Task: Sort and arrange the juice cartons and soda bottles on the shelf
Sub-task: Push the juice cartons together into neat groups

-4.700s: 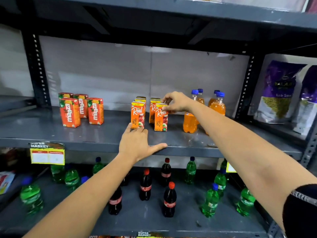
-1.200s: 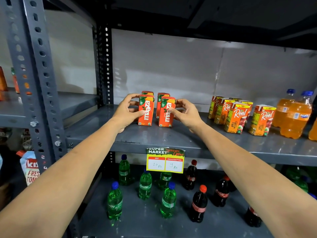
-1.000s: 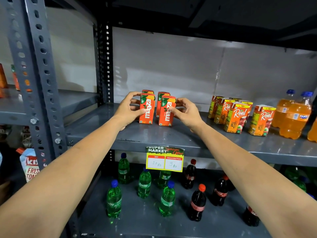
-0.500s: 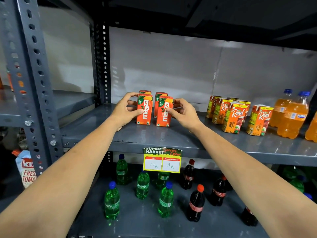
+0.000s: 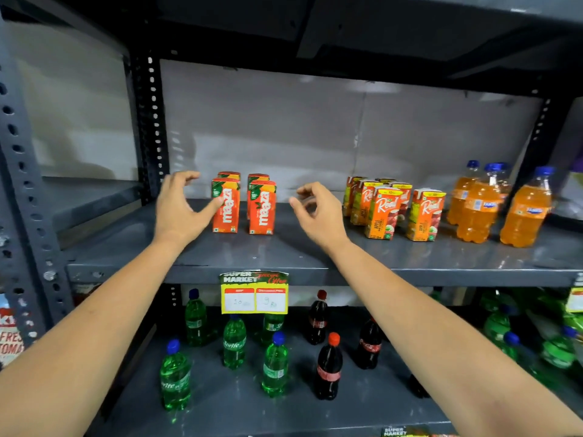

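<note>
Several orange Maaza cartons (image 5: pixel 243 203) stand upright in two short rows on the grey middle shelf (image 5: pixel 284 253). My left hand (image 5: pixel 179 209) hovers just left of them, fingers apart, the thumb tip close to the front left carton. My right hand (image 5: pixel 318 212) is off to their right, fingers curled and apart, holding nothing. Further right stand several Real apple juice cartons (image 5: pixel 394 209), then several orange Fanta bottles (image 5: pixel 498 206).
The lower shelf (image 5: pixel 236 411) holds green Sprite bottles (image 5: pixel 235 342) on the left and at far right, with dark cola bottles (image 5: pixel 328 367) in the middle. A yellow price tag (image 5: pixel 254 293) hangs from the middle shelf's edge. A perforated grey upright (image 5: pixel 25 184) stands at left.
Both hands have let go of the Maaza cartons and drawn apart, the right one farther. The cartons stay in place. The view has shifted slightly right.
</note>
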`<state>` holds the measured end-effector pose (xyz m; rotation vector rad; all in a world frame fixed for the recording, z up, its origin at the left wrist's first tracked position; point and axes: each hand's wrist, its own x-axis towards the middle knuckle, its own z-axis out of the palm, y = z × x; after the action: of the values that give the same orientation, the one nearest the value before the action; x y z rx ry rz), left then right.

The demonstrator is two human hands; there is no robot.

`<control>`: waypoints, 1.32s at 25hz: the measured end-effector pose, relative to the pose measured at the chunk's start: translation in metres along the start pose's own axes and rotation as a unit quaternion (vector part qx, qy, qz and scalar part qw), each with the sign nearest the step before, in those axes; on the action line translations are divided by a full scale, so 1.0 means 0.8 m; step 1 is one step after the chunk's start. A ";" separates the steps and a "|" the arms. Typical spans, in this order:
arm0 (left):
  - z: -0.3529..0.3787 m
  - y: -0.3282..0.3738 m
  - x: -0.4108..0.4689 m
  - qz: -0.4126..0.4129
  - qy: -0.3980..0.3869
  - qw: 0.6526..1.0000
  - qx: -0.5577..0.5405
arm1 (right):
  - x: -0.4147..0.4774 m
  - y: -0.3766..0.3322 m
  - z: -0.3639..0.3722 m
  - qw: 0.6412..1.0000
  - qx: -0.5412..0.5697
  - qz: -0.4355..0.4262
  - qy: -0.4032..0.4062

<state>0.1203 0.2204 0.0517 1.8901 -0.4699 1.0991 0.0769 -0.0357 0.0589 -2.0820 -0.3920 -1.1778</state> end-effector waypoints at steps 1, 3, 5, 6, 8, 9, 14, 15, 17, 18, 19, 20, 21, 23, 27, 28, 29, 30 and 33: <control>0.000 0.006 -0.003 0.035 -0.003 0.999 0.023 | -0.004 -0.001 -0.008 1.000 -0.004 -0.021 0.015; 0.004 0.022 -0.011 0.085 -0.007 0.995 0.056 | -0.013 0.003 -0.029 0.998 -0.008 -0.051 0.031; 0.018 0.047 -0.018 0.105 -0.002 0.992 0.062 | -0.022 0.019 -0.061 0.996 -0.029 -0.078 0.025; 0.030 0.064 -0.020 0.117 -0.002 0.991 0.059 | -0.025 0.031 -0.081 0.994 -0.051 -0.093 0.014; 0.061 0.105 -0.020 0.156 -0.016 0.986 0.051 | -0.024 0.052 -0.127 0.986 -0.103 -0.127 -0.009; 0.080 0.129 -0.016 0.179 -0.030 0.982 0.045 | -0.019 0.062 -0.152 0.982 -0.119 -0.146 -0.016; 0.183 0.249 0.018 0.204 -0.225 0.952 0.027 | 0.065 0.106 -0.275 0.960 -0.206 -0.120 -0.148; 0.201 0.265 0.025 0.194 -0.270 0.942 0.041 | 0.082 0.114 -0.292 0.948 -0.228 -0.096 -0.203; 0.226 0.281 0.038 0.162 -0.335 0.926 0.070 | 0.108 0.127 -0.309 0.910 -0.270 -0.068 -0.307; 0.236 0.283 0.043 0.146 -0.360 0.918 0.084 | 0.117 0.132 -0.313 0.889 -0.285 -0.061 -0.354; 0.245 0.284 0.047 0.135 -0.383 0.909 0.096 | 0.123 0.137 -0.314 0.869 -0.294 -0.051 -0.395; 0.252 0.283 0.048 0.127 -0.401 0.901 0.103 | 0.127 0.144 -0.313 0.853 -0.296 -0.038 -0.428; 0.259 0.282 0.048 0.120 -0.412 0.898 0.099 | 0.128 0.150 -0.312 0.844 -0.290 -0.025 -0.451; 0.269 0.279 0.044 0.106 -0.404 0.905 0.077 | 0.130 0.161 -0.310 0.844 -0.261 -0.017 -0.467; 0.273 0.275 0.042 0.088 -0.380 0.920 0.044 | 0.133 0.173 -0.310 0.866 -0.208 -0.030 -0.454; 0.272 0.274 0.042 0.085 -0.382 0.919 0.042 | 0.134 0.174 -0.308 0.869 -0.193 -0.027 -0.454; 0.272 0.273 0.043 0.081 -0.382 0.920 0.037 | 0.134 0.174 -0.305 0.872 -0.181 -0.024 -0.455; 0.271 0.272 0.043 0.077 -0.379 0.922 0.031 | 0.135 0.174 -0.302 0.873 -0.173 -0.024 -0.455; 0.272 0.268 0.041 0.066 -0.366 0.928 0.024 | 0.136 0.176 -0.295 0.877 -0.160 -0.024 -0.452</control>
<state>0.1039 -0.0747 0.1366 2.3078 -1.0014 0.4410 0.0676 -0.3094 0.1701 -2.8479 -0.7042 -0.2027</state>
